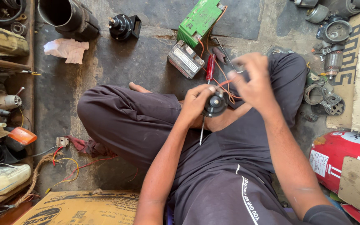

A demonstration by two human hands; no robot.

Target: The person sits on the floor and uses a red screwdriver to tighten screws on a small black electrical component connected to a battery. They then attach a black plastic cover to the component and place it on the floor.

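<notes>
My left hand (196, 102) grips a small round black horn-like part (215, 104) over my crossed legs. My right hand (251, 81) is raised just right of it, fingers pinched on thin wires and a metal clip (230, 62). Red and orange wires (223, 83) run from there back to a green battery (198, 18) on the floor. A second, grey battery (185, 59) lies beside it. A red-handled screwdriver (209, 68) points down past my left hand, its shaft resting across my leg.
A black horn (123, 26) and a dark pipe (65, 16) lie at the far left, with a white rag (66, 49). Motor parts (332, 41) crowd the right. A red canister (340, 156), cardboard (80, 208) and loose wires (69, 164) lie near me.
</notes>
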